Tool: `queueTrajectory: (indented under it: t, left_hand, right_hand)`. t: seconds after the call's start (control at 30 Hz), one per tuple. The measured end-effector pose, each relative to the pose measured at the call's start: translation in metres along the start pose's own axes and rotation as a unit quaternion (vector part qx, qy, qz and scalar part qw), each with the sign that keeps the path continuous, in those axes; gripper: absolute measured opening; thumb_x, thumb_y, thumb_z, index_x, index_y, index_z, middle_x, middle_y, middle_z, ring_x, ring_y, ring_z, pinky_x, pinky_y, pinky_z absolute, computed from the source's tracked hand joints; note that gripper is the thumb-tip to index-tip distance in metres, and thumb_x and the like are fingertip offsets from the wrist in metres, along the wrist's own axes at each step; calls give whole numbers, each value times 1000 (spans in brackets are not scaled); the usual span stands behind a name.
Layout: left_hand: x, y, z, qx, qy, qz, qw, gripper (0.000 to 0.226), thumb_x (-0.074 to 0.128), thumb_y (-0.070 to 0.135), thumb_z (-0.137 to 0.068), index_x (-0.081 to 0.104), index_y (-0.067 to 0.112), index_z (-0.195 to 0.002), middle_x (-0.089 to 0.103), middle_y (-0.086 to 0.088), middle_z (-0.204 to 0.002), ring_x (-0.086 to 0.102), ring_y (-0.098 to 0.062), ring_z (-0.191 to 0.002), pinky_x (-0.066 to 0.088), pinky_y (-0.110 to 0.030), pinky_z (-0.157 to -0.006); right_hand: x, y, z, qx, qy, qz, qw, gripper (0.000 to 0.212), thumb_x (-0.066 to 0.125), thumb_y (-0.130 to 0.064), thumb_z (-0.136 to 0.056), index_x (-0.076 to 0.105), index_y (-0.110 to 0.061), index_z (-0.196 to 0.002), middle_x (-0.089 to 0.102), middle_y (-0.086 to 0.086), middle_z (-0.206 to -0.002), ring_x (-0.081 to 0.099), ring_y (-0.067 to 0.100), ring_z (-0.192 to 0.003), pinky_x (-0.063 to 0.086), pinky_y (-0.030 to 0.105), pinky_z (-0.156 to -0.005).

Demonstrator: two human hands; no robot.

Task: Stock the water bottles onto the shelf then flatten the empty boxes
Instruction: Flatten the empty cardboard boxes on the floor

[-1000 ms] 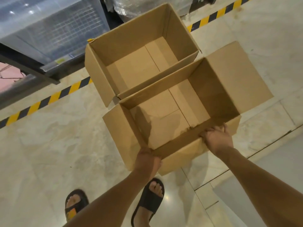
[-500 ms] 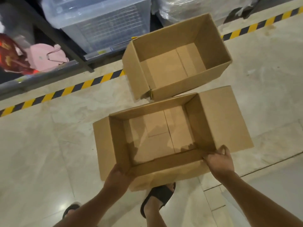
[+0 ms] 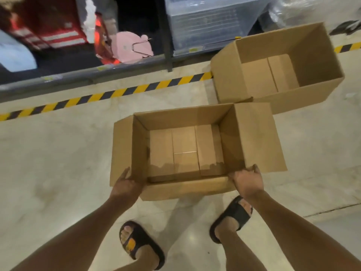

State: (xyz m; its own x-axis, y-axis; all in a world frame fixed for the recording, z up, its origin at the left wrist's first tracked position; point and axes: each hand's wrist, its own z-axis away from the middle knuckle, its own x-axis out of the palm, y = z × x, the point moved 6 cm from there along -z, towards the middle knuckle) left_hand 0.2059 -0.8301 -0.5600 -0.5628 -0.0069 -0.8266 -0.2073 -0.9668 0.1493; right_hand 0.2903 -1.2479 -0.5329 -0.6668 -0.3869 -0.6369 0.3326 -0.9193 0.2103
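An empty brown cardboard box [image 3: 252, 137], open at the top with its flaps folded out, is held in front of me above the floor. My left hand [image 3: 127, 185] grips its near left corner. At the near right corner my right hand [image 3: 247, 179] is closed over the rim. A second empty open box [image 3: 230, 79] stands on the floor at the upper right, apart from the held one. No water bottles show in this view.
A low shelf [image 3: 88, 75] runs along the top, holding red and pink goods [image 3: 130, 46] and a clear plastic crate [image 3: 211, 26]. Yellow-black hazard tape [image 3: 109, 94] marks the floor before it. My sandalled feet [image 3: 140, 243] stand on pale tiles below the box.
The held box has swung left and away from the second box, which now sits further right. The view has turned toward the shelf. Both hands keep their grip on the near edge.
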Motion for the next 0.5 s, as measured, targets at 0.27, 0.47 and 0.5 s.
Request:
queueTrajectory:
  t: [0.27, 0.47, 0.5]
  left_hand:
    - [-17, -133, 9, -55, -147, -139, 978, 38, 32, 40, -112, 52, 42, -144, 65, 12, -138, 46, -11, -143, 0, -45, -130]
    - [20, -184, -3, 34, 76, -33, 996, 43, 36, 47, -105, 69, 32, -129, 60, -1, -145, 53, -25, -139, 43, -56, -114]
    - [20, -179, -2, 50, 101, -13, 994, 43, 37, 48, -104, 71, 29, -125, 57, -3, -149, 51, -26, -141, 45, -57, -112]
  right_hand:
    - [-83, -133, -58, -78, 67, 64, 993, 24, 53, -25, -98, 68, -33, -114, 73, -5, -101, 66, 20, -103, 37, 42, -106]
    - [-89, -134, -94, -174, 139, -8, 975, 23, 54, -48, -100, 68, -40, -117, 71, -6, -104, 69, 20, -94, 56, 31, -78]
    - [-87, -129, -92, -184, 144, -20, 972, 21, 55, -49, -100, 68, -41, -115, 71, -8, -104, 68, 19, -94, 55, 31, -76]
